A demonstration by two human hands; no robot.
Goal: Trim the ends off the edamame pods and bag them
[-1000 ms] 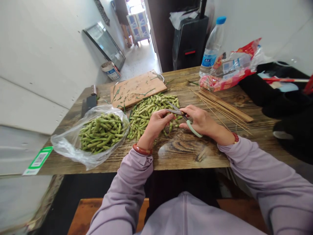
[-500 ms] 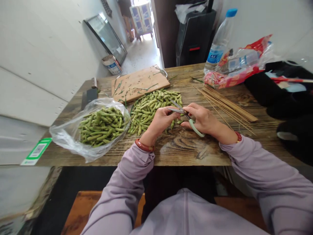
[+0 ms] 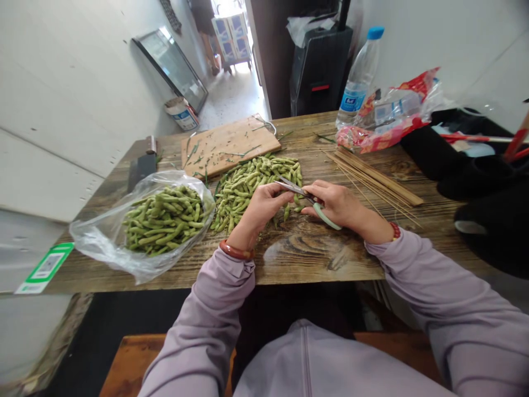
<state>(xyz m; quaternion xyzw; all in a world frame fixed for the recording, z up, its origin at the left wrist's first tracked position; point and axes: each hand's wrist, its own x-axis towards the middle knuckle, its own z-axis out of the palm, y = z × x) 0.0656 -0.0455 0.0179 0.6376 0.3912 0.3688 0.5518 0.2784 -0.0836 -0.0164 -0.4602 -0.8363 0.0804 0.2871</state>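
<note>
My right hand (image 3: 336, 205) grips green-handled scissors (image 3: 308, 199), their blades pointing left toward my left hand (image 3: 261, 212). My left hand's fingers are pinched together at the blade tips, apparently on a green bean pod that is mostly hidden. Both hands hover above a loose pile of green pods (image 3: 248, 187) on the wooden table (image 3: 314, 253). To the left lies a clear plastic bag (image 3: 111, 242) holding more green pods (image 3: 163, 220).
A wooden cutting board (image 3: 229, 144) lies behind the pile, a cleaver (image 3: 140, 165) to its left. Bamboo skewers (image 3: 374, 179) lie to the right. A water bottle (image 3: 359, 77), a red-and-clear bag (image 3: 392, 118) and dark items (image 3: 487, 182) stand at the back right.
My hands stay together over the pile with the scissors at the pod; the blades look more closed now. The camera view shifted slightly.
</note>
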